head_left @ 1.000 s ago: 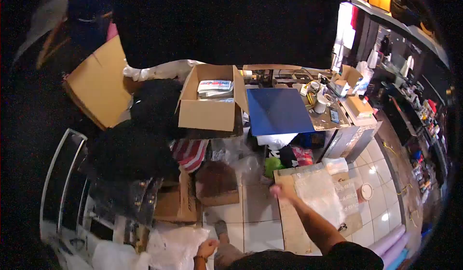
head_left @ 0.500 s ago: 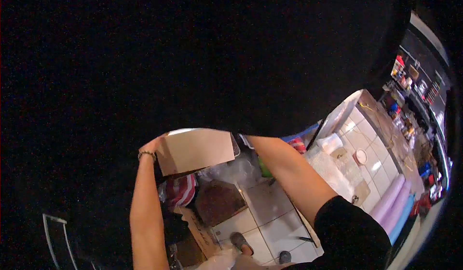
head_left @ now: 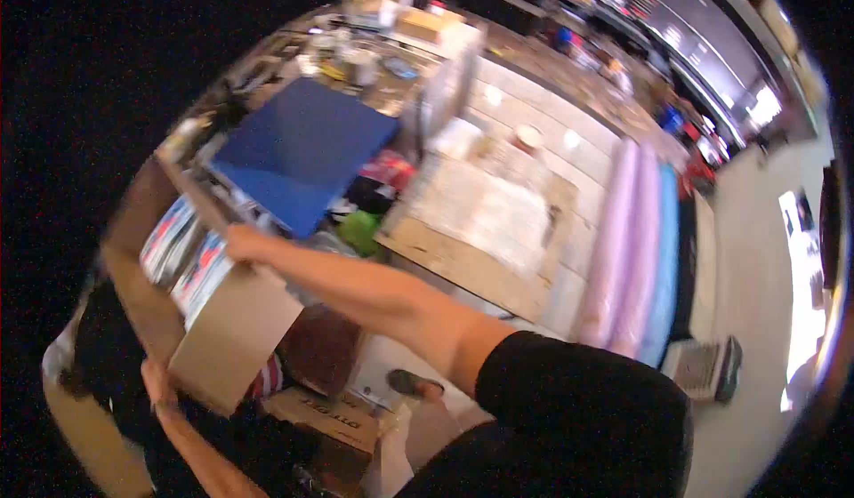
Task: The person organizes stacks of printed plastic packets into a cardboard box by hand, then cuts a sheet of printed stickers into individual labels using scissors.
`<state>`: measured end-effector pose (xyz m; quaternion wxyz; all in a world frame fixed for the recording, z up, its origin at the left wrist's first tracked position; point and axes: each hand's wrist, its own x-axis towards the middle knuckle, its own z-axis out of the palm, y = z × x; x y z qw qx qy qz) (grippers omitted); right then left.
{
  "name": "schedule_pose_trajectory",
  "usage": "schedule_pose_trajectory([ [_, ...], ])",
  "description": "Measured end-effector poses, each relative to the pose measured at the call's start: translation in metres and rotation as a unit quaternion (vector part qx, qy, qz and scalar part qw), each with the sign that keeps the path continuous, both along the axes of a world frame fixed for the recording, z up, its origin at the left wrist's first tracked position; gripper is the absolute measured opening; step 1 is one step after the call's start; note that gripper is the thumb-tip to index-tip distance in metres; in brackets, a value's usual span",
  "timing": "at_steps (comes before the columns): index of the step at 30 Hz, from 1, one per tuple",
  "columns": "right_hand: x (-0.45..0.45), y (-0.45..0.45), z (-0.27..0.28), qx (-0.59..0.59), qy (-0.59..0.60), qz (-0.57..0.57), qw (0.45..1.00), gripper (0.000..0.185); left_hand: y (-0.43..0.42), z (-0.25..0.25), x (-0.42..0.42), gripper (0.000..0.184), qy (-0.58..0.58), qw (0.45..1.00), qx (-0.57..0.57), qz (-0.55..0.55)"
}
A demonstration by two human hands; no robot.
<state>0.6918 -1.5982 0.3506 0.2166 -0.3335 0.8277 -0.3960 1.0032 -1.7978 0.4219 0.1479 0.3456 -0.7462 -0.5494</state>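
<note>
An open cardboard box (head_left: 236, 338) with printed packets (head_left: 200, 276) inside is between my two hands. My left hand (head_left: 158, 384) is on the box's lower left side, its fingers against the cardboard. At the upper right edge, near the packets, my right hand (head_left: 247, 244) grips the rim. Motion blur softens both hands. A dark blue panel (head_left: 302, 151) lies on the workbench just beyond the box.
Flat cardboard with bubble wrap (head_left: 480, 218) lies on the tiled floor. Pink and blue rolls (head_left: 627, 249) stand at the right. A brown box (head_left: 334, 422) and a green item (head_left: 358, 231) are below the bench. Tools and cups (head_left: 360, 62) crowd the bench.
From low down, both hands have come up to the box and taken hold of it. The view has swung to the right and tilted, bringing the rolls and right-hand wall into sight.
</note>
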Motion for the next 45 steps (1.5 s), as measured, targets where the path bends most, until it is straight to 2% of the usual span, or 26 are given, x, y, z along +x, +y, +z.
schedule_pose_trajectory([
  [1, 0.031, 0.04, 0.027, -0.018, -0.018, -0.065, 0.998, 0.028, 0.016, 0.002, 0.008, 0.033, -0.037, 0.999, 0.004, 0.003],
  [2, 0.049, 0.049, 0.019, -0.016, -0.054, -0.128, 0.99, 0.026, 0.027, 0.001, 0.026, 0.033, -0.073, 0.996, -0.046, -0.032],
  [3, 0.064, 0.082, 0.024, -0.041, -0.079, -0.087, 0.992, 0.027, 0.036, -0.003, 0.044, 0.033, -0.096, 0.988, -0.1, -0.064],
  [4, 0.085, 0.117, 0.036, -0.019, -0.096, -0.088, 0.991, 0.034, 0.032, -0.039, 0.07, 0.033, -0.067, 0.993, -0.084, -0.05],
  [5, 0.103, 0.138, 0.024, -0.063, -0.128, -0.108, 0.984, 0.038, 0.028, -0.063, 0.085, 0.033, -0.041, 0.996, -0.07, -0.034],
  [7, 0.13, 0.177, -0.001, -0.101, -0.158, -0.104, 0.977, 0.043, 0.117, -0.033, 0.102, 0.033, -0.083, 0.991, -0.085, -0.059],
  [9, 0.14, 0.209, -0.001, -0.094, -0.19, -0.063, 0.975, 0.047, 0.137, -0.045, 0.129, 0.031, -0.078, 0.997, -0.011, 0.014],
  [11, 0.167, 0.283, 0.022, -0.242, -0.134, -0.108, 0.955, 0.048, 0.204, -0.02, 0.153, 0.036, -0.126, 0.977, -0.085, -0.147],
  [13, 0.198, 0.337, 0.012, -0.293, -0.102, -0.123, 0.943, 0.049, 0.288, -0.018, 0.172, 0.044, -0.182, 0.973, -0.099, -0.107],
  [15, 0.212, 0.377, -0.002, -0.248, -0.116, -0.113, 0.955, 0.05, 0.333, -0.026, 0.19, 0.041, -0.195, 0.968, -0.102, -0.121],
  [18, 0.242, 0.456, 0.001, -0.265, -0.05, -0.128, 0.955, 0.05, 0.388, -0.036, 0.203, 0.038, -0.187, 0.961, -0.101, -0.177],
  [22, 0.278, 0.552, -0.01, -0.136, -0.103, -0.159, 0.972, 0.052, 0.456, -0.041, 0.21, 0.033, -0.175, 0.946, -0.102, -0.253],
  [27, 0.339, 0.674, -0.045, -0.085, -0.172, -0.289, 0.938, 0.055, 0.546, -0.047, 0.173, 0.028, -0.176, 0.909, -0.145, -0.349],
  [28, 0.349, 0.701, -0.024, -0.054, -0.21, -0.299, 0.929, 0.053, 0.567, -0.046, 0.158, 0.027, -0.186, 0.898, -0.163, -0.364],
  [29, 0.356, 0.729, -0.003, -0.023, -0.245, -0.306, 0.92, 0.052, 0.587, -0.051, 0.147, 0.029, -0.157, 0.913, -0.095, -0.365],
  [30, 0.367, 0.75, -0.003, -0.016, -0.221, -0.32, 0.921, 0.051, 0.604, -0.055, 0.136, 0.032, -0.127, 0.923, -0.029, -0.363],
  [31, 0.378, 0.768, -0.005, -0.01, -0.198, -0.331, 0.923, 0.05, 0.62, -0.05, 0.125, 0.034, -0.137, 0.912, -0.043, -0.385],
  [33, 0.406, 0.8, -0.003, -0.037, -0.227, -0.401, 0.887, 0.042, 0.648, -0.044, 0.103, 0.039, -0.157, 0.887, -0.067, -0.429],
  [35, 0.43, 0.829, 0.03, -0.024, -0.31, -0.456, 0.834, 0.047, 0.66, -0.057, 0.094, 0.041, -0.129, 0.868, -0.108, -0.467],
  [36, 0.446, 0.839, 0.03, -0.052, -0.296, -0.48, 0.824, 0.048, 0.668, -0.061, 0.091, 0.042, -0.116, 0.859, -0.127, -0.483],
  [38, 0.474, 0.855, 0.032, -0.086, -0.283, -0.517, 0.804, 0.052, 0.706, -0.033, 0.073, 0.043, -0.063, 0.841, -0.125, -0.523],
  [40, 0.486, 0.861, 0.032, -0.11, -0.273, -0.545, 0.785, 0.056, 0.719, -0.039, 0.05, 0.042, -0.055, 0.817, -0.147, -0.554],
  [41, 0.49, 0.857, 0.021, -0.15, -0.275, -0.572, 0.758, 0.056, 0.731, -0.038, 0.032, 0.043, -0.007, 0.79, -0.167, -0.59],
  [42, 0.494, 0.852, 0.001, -0.189, -0.275, -0.602, 0.726, 0.057, 0.738, -0.048, 0.016, 0.044, -0.062, 0.789, -0.192, -0.58],
  [43, 0.495, 0.849, -0.017, -0.225, -0.273, -0.631, 0.69, 0.057, 0.739, -0.068, -0.003, 0.043, -0.035, 0.774, -0.2, -0.6],
  [45, 0.493, 0.836, -0.041, -0.237, -0.228, -0.64, 0.694, 0.06, 0.74, -0.106, -0.041, 0.042, 0.01, 0.743, -0.206, -0.636],
])
